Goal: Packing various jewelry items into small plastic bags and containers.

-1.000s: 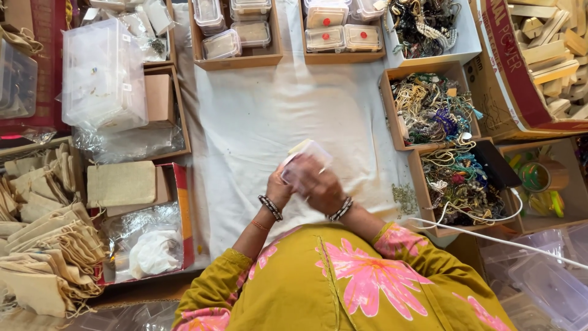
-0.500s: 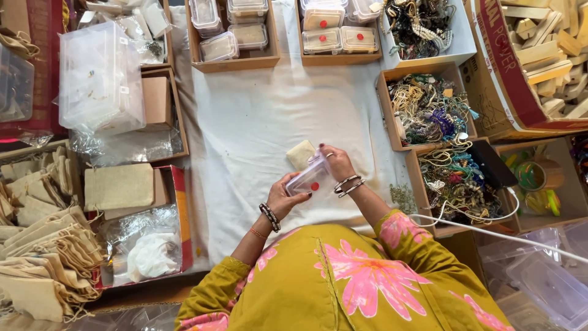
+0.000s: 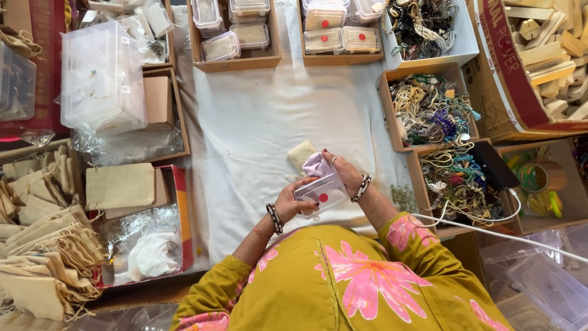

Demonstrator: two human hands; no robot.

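Packing step in hand. Left hand [image 3: 289, 201] gripped clear box [image 3: 320, 195]; right hand [image 3: 343, 173] pinched lilac cloth [image 3: 318, 164] above it. Next: tucking cloth inside.

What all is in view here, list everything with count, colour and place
clear box: one, red dot, held in both hands
pale cloth: one, lilac, at right hand's fingers
small pouch: one, beige, on white sheet
lidded boxes: several, clear, trays at top
jewellery trays: three or more, mixed colours, right
wooden blocks: many, pale, top right carton
cloth bags: many, beige, left
white cable: one, lower right
left hand: under the box
right hand: on the box's top
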